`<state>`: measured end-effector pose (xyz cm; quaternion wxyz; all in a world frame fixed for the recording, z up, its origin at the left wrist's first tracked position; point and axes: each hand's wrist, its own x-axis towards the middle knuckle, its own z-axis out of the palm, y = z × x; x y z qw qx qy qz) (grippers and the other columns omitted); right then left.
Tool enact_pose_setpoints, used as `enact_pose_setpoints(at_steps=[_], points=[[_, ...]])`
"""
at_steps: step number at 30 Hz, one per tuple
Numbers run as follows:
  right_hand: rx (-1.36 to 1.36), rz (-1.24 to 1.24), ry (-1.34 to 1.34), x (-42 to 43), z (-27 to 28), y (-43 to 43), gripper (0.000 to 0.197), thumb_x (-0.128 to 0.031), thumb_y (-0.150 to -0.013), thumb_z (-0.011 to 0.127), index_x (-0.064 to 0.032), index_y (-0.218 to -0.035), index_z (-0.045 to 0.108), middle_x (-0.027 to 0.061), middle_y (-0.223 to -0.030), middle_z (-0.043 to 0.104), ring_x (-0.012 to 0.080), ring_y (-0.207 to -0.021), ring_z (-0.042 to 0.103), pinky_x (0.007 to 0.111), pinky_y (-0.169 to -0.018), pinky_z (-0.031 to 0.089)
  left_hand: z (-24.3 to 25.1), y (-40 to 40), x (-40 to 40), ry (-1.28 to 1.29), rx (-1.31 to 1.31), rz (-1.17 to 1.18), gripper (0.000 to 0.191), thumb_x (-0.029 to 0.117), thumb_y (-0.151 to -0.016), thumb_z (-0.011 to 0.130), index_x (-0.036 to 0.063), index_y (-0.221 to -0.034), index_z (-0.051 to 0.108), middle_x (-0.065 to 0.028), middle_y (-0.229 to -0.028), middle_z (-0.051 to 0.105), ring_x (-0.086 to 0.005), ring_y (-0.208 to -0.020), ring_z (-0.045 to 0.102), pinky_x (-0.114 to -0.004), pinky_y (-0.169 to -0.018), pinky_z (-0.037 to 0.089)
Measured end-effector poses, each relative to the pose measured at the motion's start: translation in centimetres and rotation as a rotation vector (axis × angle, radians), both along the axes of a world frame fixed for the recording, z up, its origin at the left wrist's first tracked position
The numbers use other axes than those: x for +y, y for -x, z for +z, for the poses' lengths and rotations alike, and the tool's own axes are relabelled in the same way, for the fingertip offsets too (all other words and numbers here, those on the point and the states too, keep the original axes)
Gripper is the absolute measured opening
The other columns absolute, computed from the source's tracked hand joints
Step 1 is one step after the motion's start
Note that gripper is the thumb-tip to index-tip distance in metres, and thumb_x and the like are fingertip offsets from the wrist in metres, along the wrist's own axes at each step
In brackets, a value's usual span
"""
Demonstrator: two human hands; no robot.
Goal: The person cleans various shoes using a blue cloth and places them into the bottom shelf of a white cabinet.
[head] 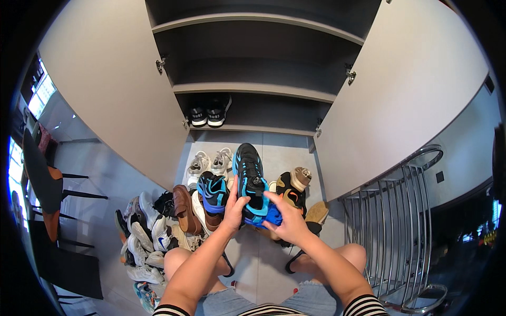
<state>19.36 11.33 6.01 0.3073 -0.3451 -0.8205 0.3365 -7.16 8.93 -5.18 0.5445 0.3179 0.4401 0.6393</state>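
Note:
A black sneaker with turquoise trim (249, 168) is held upright in front of me, toe towards the cabinet. My left hand (236, 207) grips its left side near the heel. In my right hand (287, 221) is a bright blue cloth-like item (273, 215), pressed at the shoe's heel on the right. A similar black sneaker with turquoise and blue trim (213, 193) lies left of my left hand, beside brown leather loafers (186, 211) and white sneakers (198, 164). Black and tan shoes (291, 193) lie beyond my right hand.
An open shoe cabinet has grey shelves (257, 89); a pair of black shoes (215, 114) sits on its lowest visible shelf. Its left door (118, 87) and right door (399, 87) stand wide. Piled shoes (138, 245) cover the left floor. A metal rack (389, 233) stands right, a chair (45, 181) left.

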Motion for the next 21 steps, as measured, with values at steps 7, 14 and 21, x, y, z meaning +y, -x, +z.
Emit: enact_pose_setpoints(at_steps=[7,14,21], points=[[-0.265,0.018,0.192,2.9,-2.8,3.3,0.05,-0.027,-0.112,0.11,-0.0133,-0.15,0.08,0.0245,-0.112,0.094,0.0531,-0.109,0.095,0.058,-0.094,0.073,-3.0,0.3,3.2,0.152,0.032,0.038,0.112,0.024,-0.126,0.078,0.0121,-0.222,0.022,-0.0162,-0.202,0.063,-0.0254,-0.169,0.068,-0.038,-0.146,0.05],[-0.215,-0.073,0.044,13.9,-9.5,9.0,0.042,-0.008,-0.108,0.097,-0.0112,-0.146,0.08,0.0323,-0.121,0.093,0.0651,-0.122,0.088,0.072,-0.101,0.069,-7.1,4.6,13.7,0.254,0.319,-0.107,0.099,0.055,-0.137,0.078,0.0104,-0.217,0.039,-0.0224,-0.198,0.073,-0.0315,-0.177,0.071,-0.043,-0.148,0.052],[-0.449,-0.158,0.127,29.3,-17.1,12.9,0.061,0.007,-0.1,0.085,-0.016,-0.157,0.082,0.0351,-0.131,0.091,0.0649,-0.129,0.087,0.071,-0.106,0.07,-10.7,5.1,25.1,0.41,0.158,-0.044,0.087,0.045,-0.142,0.07,0.0253,-0.22,0.036,-0.0137,-0.166,0.086,-0.0203,-0.115,0.08,-0.042,-0.093,0.072]])
